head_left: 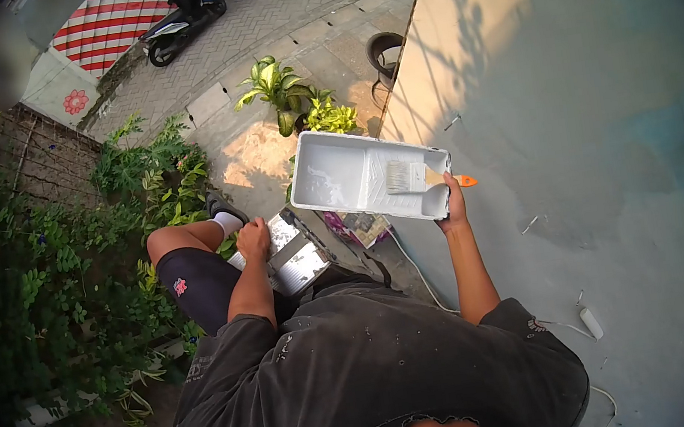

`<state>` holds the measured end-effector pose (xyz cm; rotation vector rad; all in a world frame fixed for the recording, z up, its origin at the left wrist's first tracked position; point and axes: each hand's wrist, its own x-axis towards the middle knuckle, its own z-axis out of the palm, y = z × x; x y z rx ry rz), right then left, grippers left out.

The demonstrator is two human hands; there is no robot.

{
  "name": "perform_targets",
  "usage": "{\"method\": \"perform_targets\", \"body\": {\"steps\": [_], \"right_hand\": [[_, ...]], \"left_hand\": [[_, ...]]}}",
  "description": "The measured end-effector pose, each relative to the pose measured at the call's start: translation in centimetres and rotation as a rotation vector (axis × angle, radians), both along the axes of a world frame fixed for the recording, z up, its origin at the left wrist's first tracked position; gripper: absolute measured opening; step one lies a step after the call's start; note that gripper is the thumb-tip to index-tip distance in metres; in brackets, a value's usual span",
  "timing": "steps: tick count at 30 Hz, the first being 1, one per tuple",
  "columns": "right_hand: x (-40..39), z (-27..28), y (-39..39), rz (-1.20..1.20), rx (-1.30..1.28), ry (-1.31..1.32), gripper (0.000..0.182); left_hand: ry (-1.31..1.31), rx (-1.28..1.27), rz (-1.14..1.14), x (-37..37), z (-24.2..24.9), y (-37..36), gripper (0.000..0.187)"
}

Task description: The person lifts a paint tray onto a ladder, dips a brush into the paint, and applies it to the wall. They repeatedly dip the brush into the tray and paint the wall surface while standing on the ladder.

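Note:
A white paint tray [332, 169] hangs out in front of my body, with my right hand [453, 201] gripping its right end. A wide brush [399, 177] lies in the tray, its bristles toward the middle and its orange handle tip poking past the rim beside my right fingers. White paint coats parts of the tray floor. My left hand [254, 240] is closed at the edge of a silver metal platform [295, 266], near my left knee; whatever its fingers grip is hidden.
A painted wall [614, 178] rises on the right, with a paint roller [591, 323] and a white cable near it. Leafy plants [48, 278] fill the left. Ahead are potted plants [278, 88], a dark pot [383, 54] and a parked motorbike [182, 18].

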<state>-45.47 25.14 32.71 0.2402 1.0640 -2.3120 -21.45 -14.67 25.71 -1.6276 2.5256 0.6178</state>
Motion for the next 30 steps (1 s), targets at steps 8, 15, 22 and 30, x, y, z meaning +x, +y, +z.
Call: {"method": "perform_targets", "body": {"steps": [8, 15, 22, 30], "right_hand": [[2.6, -0.3, 0.8, -0.07, 0.033, 0.031, 0.051], [3.3, -0.7, 1.6, -0.091, -0.023, 0.007, 0.051], [3.3, -2.0, 1.4, -0.074, 0.017, -0.017, 0.05], [4.2, -0.2, 0.9, -0.109, -0.016, -0.018, 0.049]], "left_hand": [[-0.019, -0.062, 0.107, -1.6, -1.8, -0.4, 0.055], [-0.056, 0.088, 0.107, -2.3, -2.5, -1.3, 0.061], [-0.095, 0.088, -0.762, -4.4, -12.5, -6.4, 0.033], [-0.518, 0.313, -0.697, -6.8, -10.4, -8.1, 0.036]]}}
